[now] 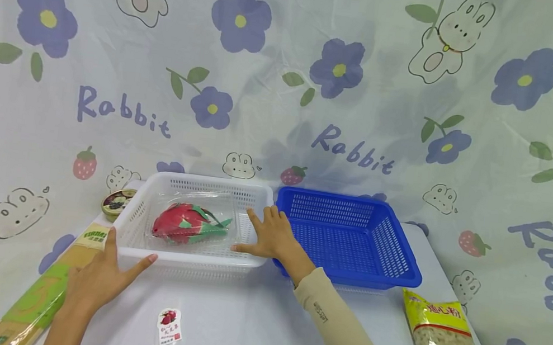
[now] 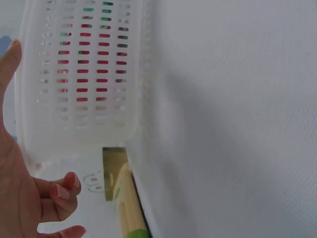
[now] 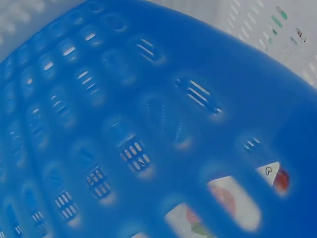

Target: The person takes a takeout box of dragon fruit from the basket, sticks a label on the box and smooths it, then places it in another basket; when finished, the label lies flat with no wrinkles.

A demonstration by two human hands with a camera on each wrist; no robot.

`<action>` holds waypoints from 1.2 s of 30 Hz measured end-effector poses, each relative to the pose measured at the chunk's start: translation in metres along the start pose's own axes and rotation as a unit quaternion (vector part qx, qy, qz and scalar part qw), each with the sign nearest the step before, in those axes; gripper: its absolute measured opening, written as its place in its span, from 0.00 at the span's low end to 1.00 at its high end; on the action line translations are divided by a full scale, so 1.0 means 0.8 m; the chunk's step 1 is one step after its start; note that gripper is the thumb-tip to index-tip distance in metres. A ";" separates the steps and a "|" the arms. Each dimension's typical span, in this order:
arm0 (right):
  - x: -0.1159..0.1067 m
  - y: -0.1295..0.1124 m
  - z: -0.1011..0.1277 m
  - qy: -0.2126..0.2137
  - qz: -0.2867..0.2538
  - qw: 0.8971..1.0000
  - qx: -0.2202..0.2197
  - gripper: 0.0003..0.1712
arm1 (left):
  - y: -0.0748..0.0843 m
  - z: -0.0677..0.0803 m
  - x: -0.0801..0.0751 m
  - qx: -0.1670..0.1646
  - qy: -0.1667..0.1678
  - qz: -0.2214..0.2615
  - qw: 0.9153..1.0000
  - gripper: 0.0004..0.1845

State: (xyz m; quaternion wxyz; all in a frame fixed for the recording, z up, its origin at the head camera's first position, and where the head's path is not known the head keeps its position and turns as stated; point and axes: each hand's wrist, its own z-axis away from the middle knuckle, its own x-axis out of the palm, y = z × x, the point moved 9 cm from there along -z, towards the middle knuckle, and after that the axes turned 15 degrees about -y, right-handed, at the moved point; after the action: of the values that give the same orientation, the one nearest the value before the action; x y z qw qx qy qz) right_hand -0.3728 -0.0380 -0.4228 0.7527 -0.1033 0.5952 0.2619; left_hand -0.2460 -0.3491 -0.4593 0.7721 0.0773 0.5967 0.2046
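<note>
A backdrop cloth point(image 1: 286, 83) printed with purple flowers, rabbits and the word "Rabbit" hangs behind a white surface point(image 1: 251, 316). A white basket point(image 1: 182, 255) holding a wrapped dragon fruit point(image 1: 185, 223) sits beside a blue basket point(image 1: 350, 236). The left hand point(image 1: 103, 278) and right hand point(image 1: 272, 234), fingers spread flat, touch the white basket's sides.

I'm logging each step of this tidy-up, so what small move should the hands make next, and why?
Probably close both hands on the white basket and shift it. The left hand lies open at its near left corner, the right hand rests open on its right rim, and the wrapped dragon fruit already lies inside.
</note>
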 end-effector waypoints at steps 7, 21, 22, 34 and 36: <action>-0.005 -0.011 -0.005 0.010 0.059 0.998 0.013 0.64 | -0.001 -0.001 0.000 0.000 0.003 0.001 1.000 0.67; 0.006 -0.038 -0.020 0.012 0.147 0.989 0.022 0.65 | -0.003 -0.003 0.004 -0.001 -0.011 0.002 1.000 0.66; 0.006 -0.038 -0.021 0.013 0.148 0.989 0.024 0.65 | -0.003 -0.003 0.004 -0.001 -0.011 0.001 1.000 0.66; 0.010 -0.042 -0.026 0.014 0.121 0.993 0.009 0.64 | -0.001 -0.001 0.003 0.007 -0.012 0.010 1.000 0.66; 0.010 -0.043 -0.028 0.013 0.113 0.993 0.005 0.64 | -0.001 0.000 0.003 0.009 -0.014 0.016 1.000 0.66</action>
State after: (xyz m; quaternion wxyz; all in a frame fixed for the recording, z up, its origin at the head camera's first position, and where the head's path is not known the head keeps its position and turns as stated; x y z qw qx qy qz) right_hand -0.3724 -0.0748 -0.4419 0.7108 -0.0348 0.6142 0.3411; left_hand -0.2457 -0.3488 -0.4617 0.7764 0.0963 0.5862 0.2104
